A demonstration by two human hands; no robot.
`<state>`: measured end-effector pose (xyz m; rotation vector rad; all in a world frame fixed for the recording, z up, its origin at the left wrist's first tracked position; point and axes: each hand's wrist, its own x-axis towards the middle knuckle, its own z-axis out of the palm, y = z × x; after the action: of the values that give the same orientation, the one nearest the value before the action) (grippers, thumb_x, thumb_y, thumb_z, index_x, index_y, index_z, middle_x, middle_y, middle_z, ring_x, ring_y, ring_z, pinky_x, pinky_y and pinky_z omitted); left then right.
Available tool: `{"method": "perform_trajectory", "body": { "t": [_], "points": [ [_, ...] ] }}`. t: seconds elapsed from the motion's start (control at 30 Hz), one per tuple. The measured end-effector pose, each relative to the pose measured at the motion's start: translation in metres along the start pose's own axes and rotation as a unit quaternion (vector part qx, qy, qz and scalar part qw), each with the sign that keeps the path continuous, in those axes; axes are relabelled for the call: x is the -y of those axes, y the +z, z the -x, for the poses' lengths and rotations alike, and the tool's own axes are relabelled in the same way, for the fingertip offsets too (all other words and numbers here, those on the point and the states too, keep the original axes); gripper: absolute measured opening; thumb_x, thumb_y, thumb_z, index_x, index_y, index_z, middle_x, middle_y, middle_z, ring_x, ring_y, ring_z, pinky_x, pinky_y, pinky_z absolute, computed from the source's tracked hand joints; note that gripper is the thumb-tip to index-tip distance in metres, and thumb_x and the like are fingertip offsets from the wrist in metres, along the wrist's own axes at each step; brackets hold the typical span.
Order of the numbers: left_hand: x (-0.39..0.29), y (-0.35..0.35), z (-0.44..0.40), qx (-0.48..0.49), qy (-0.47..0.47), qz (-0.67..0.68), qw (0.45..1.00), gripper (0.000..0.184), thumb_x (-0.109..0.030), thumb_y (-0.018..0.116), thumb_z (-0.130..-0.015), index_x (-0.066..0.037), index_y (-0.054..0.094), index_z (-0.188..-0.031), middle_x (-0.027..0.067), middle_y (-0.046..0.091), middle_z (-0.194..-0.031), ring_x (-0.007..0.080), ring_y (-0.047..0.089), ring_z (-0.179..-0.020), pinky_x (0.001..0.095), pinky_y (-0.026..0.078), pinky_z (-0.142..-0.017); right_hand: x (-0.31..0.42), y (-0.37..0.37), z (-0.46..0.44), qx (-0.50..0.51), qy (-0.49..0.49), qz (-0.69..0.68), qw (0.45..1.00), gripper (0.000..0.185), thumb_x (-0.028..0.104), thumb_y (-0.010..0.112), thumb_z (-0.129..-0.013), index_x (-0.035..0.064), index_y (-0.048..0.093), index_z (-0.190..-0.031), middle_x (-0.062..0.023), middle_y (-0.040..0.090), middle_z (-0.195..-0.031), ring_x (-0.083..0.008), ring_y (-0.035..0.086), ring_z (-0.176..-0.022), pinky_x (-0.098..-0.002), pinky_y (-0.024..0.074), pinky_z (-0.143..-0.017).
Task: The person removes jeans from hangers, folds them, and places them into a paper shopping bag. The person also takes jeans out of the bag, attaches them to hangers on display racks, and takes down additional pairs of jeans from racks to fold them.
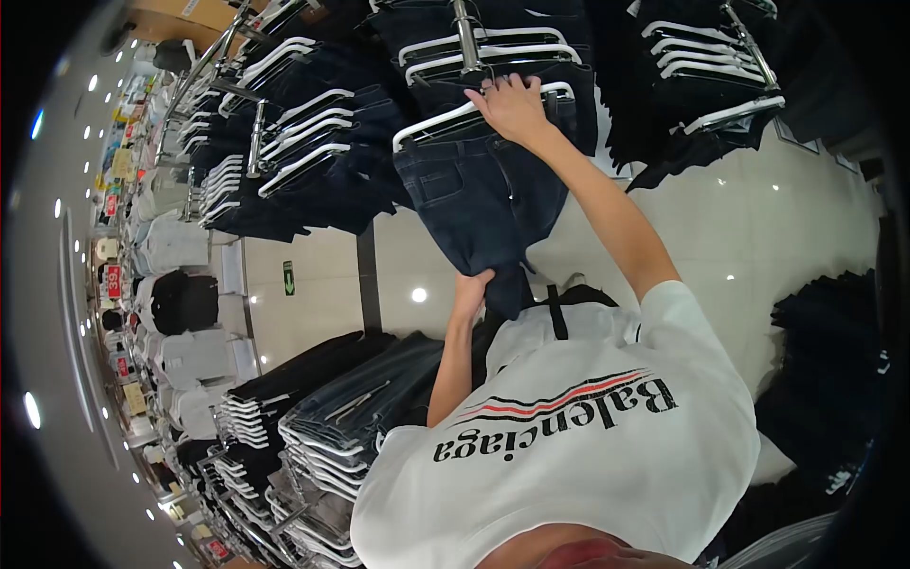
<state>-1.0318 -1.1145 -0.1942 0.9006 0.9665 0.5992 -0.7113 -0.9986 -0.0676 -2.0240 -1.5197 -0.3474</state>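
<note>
A pair of dark blue jeans [474, 194] hangs by its waistband from a white clothes hanger [431, 127] in front of me. My right hand [514, 109] is closed at the top middle of this hanger, beside the end of a metal rack arm [466, 38]. Lower down, my left hand [471, 291] grips the lower part of the jeans, with the thumb across the cloth and the other fingers partly hidden. The hanger tilts slightly, its right end higher. More dark trousers on white hangers sit just behind it on the same arm.
Racks of dark trousers [332, 171] stand to the left, with another trouser rack [706, 66] at the upper right. Folded-over jeans on hangers [351, 398] lie close by my left elbow. Dark garments [825, 370] hang at right. Glossy tiles [417, 275] cover the floor.
</note>
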Motion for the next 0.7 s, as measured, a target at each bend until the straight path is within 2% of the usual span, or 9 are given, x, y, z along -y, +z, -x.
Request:
{"method": "perform_trajectory", "body": {
  "t": [0.13,0.2,0.27,0.33,0.37,0.4,0.47,0.6,0.7],
  "points": [
    [-0.026,0.029,0.003,-0.063,-0.008,0.024,0.998,0.065,0.014,0.054,-0.075,0.007,0.048,-0.14,0.0176,0.062,-0.129,0.0317,0.065,-0.116,0.0422,0.056,-0.098,-0.003,-0.018,0.05,-0.199,0.033,-0.019,0.979,0.027,0.025,0.064,-0.098,0.0016,0.065,-0.112,-0.0212,0.058,-0.132,-0.038,0.054,-0.126,-0.0613,0.0391,-0.108],
    [-0.034,0.032,0.002,-0.075,0.005,0.103,0.992,0.066,0.013,0.058,-0.077,0.003,0.05,-0.142,0.0157,0.063,-0.127,0.0313,0.065,-0.116,0.0407,0.056,-0.097,-0.041,0.002,0.112,-0.249,0.063,-0.126,0.958,0.038,0.018,0.07,-0.093,0.001,0.059,-0.124,-0.0227,0.058,-0.131,-0.0404,0.054,-0.127,-0.0553,0.0371,-0.113],
    [-0.032,0.02,-0.006,-0.048,-0.002,0.123,0.991,0.062,0.012,0.055,-0.079,0.002,0.05,-0.141,0.016,0.064,-0.125,0.0318,0.066,-0.114,0.0423,0.059,-0.094,-0.079,0.042,0.175,-0.253,0.275,-0.229,0.899,0.045,0.029,0.064,-0.099,-0.0007,0.056,-0.132,-0.0208,0.059,-0.135,-0.0366,0.052,-0.132,-0.0481,0.0363,-0.116],
    [-0.04,0.023,-0.001,-0.004,-0.042,0.226,0.973,0.058,0.011,0.054,-0.081,0.005,0.051,-0.139,0.017,0.067,-0.122,0.0326,0.067,-0.113,0.0426,0.06,-0.095,-0.12,0.071,0.221,-0.079,0.499,-0.503,0.701,0.057,0.045,0.051,-0.106,0.0012,0.052,-0.142,-0.0162,0.056,-0.146,-0.0307,0.051,-0.136,-0.0437,0.0353,-0.117],
    [-0.016,0.0,-0.015,0.004,-0.083,0.258,0.963,0.048,0.003,0.054,-0.086,0.006,0.056,-0.134,0.0193,0.069,-0.121,0.0339,0.069,-0.111,0.0468,0.059,-0.098,-0.131,0.088,0.245,-0.001,0.43,-0.712,0.556,0.074,0.06,0.041,-0.107,0.0022,0.045,-0.153,-0.0131,0.051,-0.154,-0.0236,0.051,-0.139,-0.046,0.0358,-0.118],
    [-0.018,0.001,-0.01,0.003,-0.087,0.261,0.961,0.048,0.003,0.054,-0.086,0.006,0.056,-0.134,0.0193,0.069,-0.121,0.0339,0.069,-0.111,0.0468,0.059,-0.098,-0.132,0.096,0.268,0.001,0.434,-0.708,0.557,0.074,0.06,0.041,-0.107,0.0022,0.045,-0.153,-0.0131,0.051,-0.154,-0.0236,0.051,-0.139,-0.046,0.0358,-0.118],
    [-0.031,0.011,-0.004,0.034,-0.163,0.433,0.886,0.04,-0.01,0.052,-0.092,0.01,0.061,-0.125,0.0236,0.069,-0.123,0.0367,0.069,-0.111,0.0505,0.056,-0.102,-0.123,0.094,0.298,0.195,0.483,-0.784,0.338,0.078,0.064,0.042,-0.105,0.0055,0.04,-0.157,-0.0099,0.046,-0.16,-0.0287,0.045,-0.145,-0.0492,0.0334,-0.12],
    [-0.014,0.01,-0.01,0.049,-0.099,0.49,0.865,0.04,-0.017,0.051,-0.095,0.003,0.063,-0.127,0.0193,0.069,-0.127,0.037,0.066,-0.119,0.0514,0.052,-0.106,-0.083,0.044,0.326,0.224,0.445,-0.839,0.217,0.08,0.064,0.044,-0.103,0.0042,0.039,-0.157,-0.0127,0.045,-0.16,-0.0286,0.043,-0.147,-0.0527,0.0331,-0.121],
    [-0.028,0.022,0.003,0.069,-0.088,0.526,0.843,0.041,-0.021,0.055,-0.097,0.002,0.062,-0.13,0.0173,0.068,-0.131,0.037,0.065,-0.122,0.0511,0.051,-0.107,-0.085,0.013,0.376,0.165,0.304,-0.93,0.122,0.075,0.05,0.06,-0.101,0.002,0.04,-0.156,-0.0154,0.044,-0.159,-0.029,0.044,-0.146,-0.051,0.0357,-0.12]
  ]
}}
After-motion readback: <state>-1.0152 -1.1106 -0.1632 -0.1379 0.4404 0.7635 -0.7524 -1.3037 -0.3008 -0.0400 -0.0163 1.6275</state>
